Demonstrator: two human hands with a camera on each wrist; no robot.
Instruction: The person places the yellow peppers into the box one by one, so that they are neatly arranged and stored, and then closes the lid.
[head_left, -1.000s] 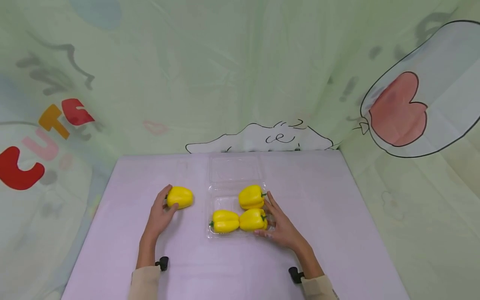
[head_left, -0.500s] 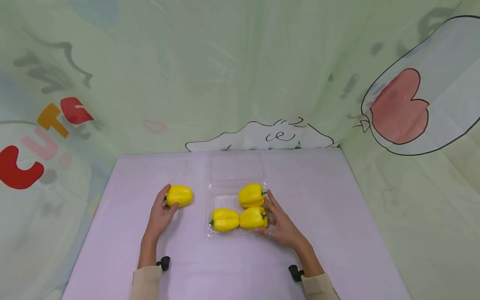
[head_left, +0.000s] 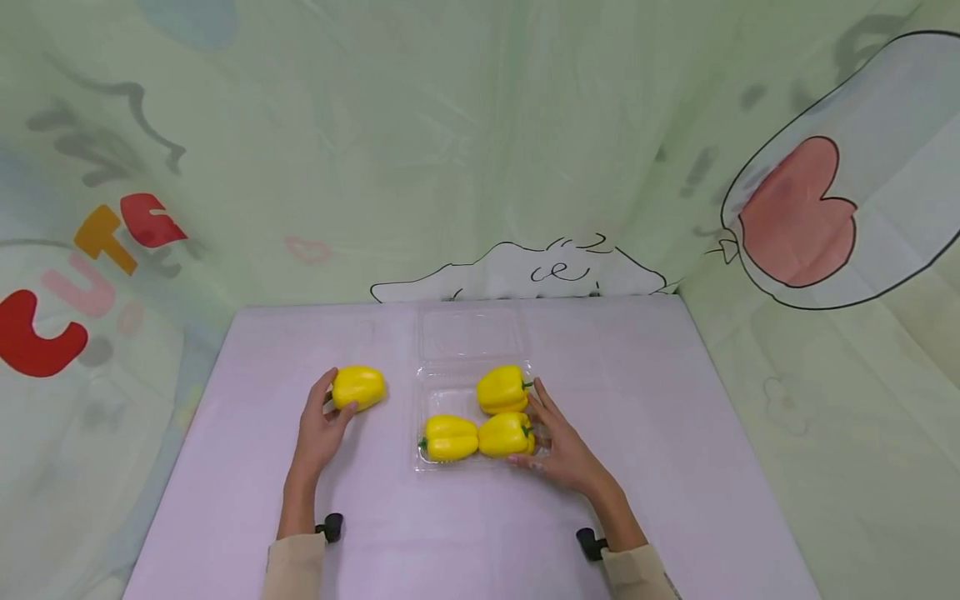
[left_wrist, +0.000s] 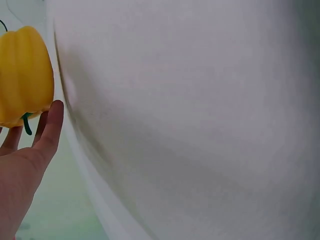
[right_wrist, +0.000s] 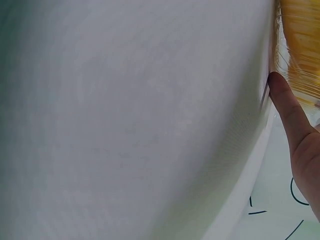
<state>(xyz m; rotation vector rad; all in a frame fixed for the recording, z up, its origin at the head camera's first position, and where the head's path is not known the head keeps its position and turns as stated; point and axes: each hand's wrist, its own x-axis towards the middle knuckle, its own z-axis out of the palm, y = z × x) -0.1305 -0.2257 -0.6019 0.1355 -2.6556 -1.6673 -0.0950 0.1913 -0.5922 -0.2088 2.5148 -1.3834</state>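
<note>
My left hand [head_left: 321, 429] holds a yellow bell pepper [head_left: 359, 388] by its stem end, thumb on the near side and fingers on the far side. In the left wrist view the pepper [left_wrist: 24, 75] shows its green stem between the fingers. Right of it lies a clear plastic clamshell box [head_left: 442, 402], lid folded back. Three more yellow peppers sit inside: front left [head_left: 450, 438], front right [head_left: 506, 434] and back right [head_left: 502, 389]. My right hand [head_left: 566, 450] rests with spread fingers against the box's right side; one extended finger [right_wrist: 287, 102] touches its ribbed wall in the right wrist view.
The box's transparent lid [head_left: 471, 335] lies toward the back edge of the pale lilac table [head_left: 615, 358]. Printed pale green cloth [head_left: 465, 150] stands behind the table and at both sides. A small black wrist device [head_left: 591, 544] sits on each forearm.
The left hand has shifted the held pepper very slightly away from me. The right hand keeps its place at the box, and the peppers inside have not moved.
</note>
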